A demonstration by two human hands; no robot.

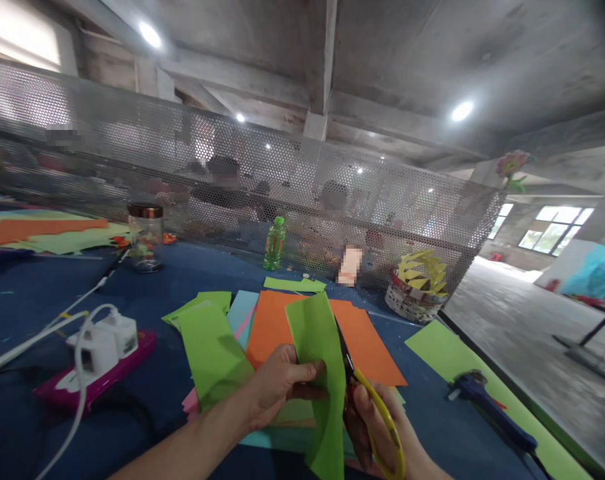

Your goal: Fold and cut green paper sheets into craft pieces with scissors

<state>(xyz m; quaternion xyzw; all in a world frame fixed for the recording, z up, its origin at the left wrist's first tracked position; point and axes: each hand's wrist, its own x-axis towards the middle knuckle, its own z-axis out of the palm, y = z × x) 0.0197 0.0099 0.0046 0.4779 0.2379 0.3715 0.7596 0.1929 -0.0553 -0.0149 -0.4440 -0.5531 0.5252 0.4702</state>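
My left hand (295, 380) pinches a long strip of green paper (315, 327), thumb on the front and fingers behind. The strip stands upright over the pile, its lower end curling toward me. In my right hand (377, 427) is a pair of scissors (382, 413) with yellow handles and dark blades. The blades run along the right edge of the green strip; whether they are parted I cannot make out. Beneath both hands lie orange paper (365, 340), other green paper (212, 350) and light blue paper (240, 313).
A purple power strip (127, 360) with white plugs sits at left. Farther back stand a glass jar (146, 240), a green bottle (275, 243) and a basket (416, 297) of yellow paper pieces. A blue glue gun (497, 413) lies at right. A perforated metal screen (292, 193) borders the back.
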